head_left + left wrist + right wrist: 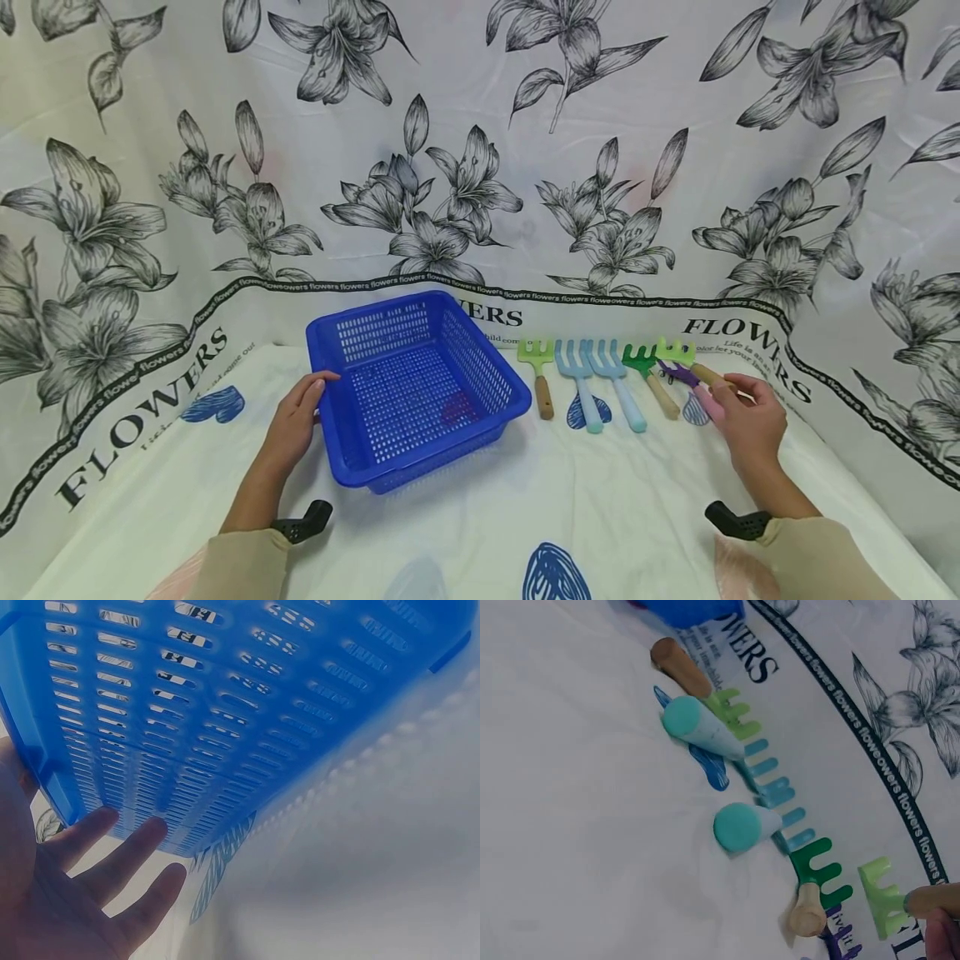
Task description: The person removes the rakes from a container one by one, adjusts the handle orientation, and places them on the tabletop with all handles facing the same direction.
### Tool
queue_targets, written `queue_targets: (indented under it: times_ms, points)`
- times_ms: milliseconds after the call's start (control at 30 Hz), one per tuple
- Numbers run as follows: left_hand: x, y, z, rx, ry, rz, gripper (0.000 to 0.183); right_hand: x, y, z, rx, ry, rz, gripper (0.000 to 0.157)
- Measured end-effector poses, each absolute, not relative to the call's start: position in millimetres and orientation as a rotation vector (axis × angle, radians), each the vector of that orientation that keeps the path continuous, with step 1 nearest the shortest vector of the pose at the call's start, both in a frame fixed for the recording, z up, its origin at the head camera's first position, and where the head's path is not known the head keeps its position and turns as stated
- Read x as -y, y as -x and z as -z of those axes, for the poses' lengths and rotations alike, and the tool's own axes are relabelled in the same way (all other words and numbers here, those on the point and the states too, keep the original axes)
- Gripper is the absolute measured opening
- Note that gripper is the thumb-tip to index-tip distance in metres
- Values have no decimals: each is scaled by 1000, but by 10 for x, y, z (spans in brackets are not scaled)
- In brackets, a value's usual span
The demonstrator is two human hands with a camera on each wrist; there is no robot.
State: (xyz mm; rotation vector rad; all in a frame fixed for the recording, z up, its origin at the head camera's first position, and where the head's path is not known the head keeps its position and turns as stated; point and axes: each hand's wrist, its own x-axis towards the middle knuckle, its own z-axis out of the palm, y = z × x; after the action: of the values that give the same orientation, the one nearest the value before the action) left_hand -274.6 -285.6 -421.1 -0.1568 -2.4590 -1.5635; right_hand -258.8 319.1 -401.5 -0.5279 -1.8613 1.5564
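Observation:
The blue perforated plastic basket (397, 387) sits left of centre in the head view. My left hand (295, 417) grips its left rim; in the left wrist view, several fingers (139, 859) spread along the outer wall (247, 712). My right hand (756, 425) pinches the wooden handle of a small light green hand rake (885, 900). Beneath that hand lies a purple hand rake (681, 374) with a pink handle, partly hidden. To its left lie a dark green one (654, 379), two light blue ones (576, 375) (618, 379) and another light green one (538, 367).
White cloth (480, 517) with leaf prints covers the table. A flower-printed curtain (465, 108) rises behind the row of rakes, with a black lettered band along its lower part. Black wrist mounts (303, 523) sit at both sleeves.

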Motion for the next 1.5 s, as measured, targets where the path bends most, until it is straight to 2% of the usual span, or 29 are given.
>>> queue_targets:
  times_ms: [333,733,1200,1267,1400,1500]
  points:
    - [2859,2723,4212,2457,164,1565,52,-3360,2605,4125,1938,682,-1387,22]
    - [2856,2727,4207,2459,150,1570,52,-3551,2615,4227,1857,768,-1352,11]
    - [2842,2722,4201,2456,146,1574,53,-3729,2671,4276,1803,803,-1399,11]
    - [2835,2717,4184,2452,156,1576,51,-3753,2663,4284,1819,808,-1403,14]
    - [2828,2715,4153,2445,167,1598,47,-3809,2655,4301,1865,827,-1411,30]
    - [2834,2721,4155,2443,166,1609,46,-3843,2651,4316,1902,842,-1388,34]
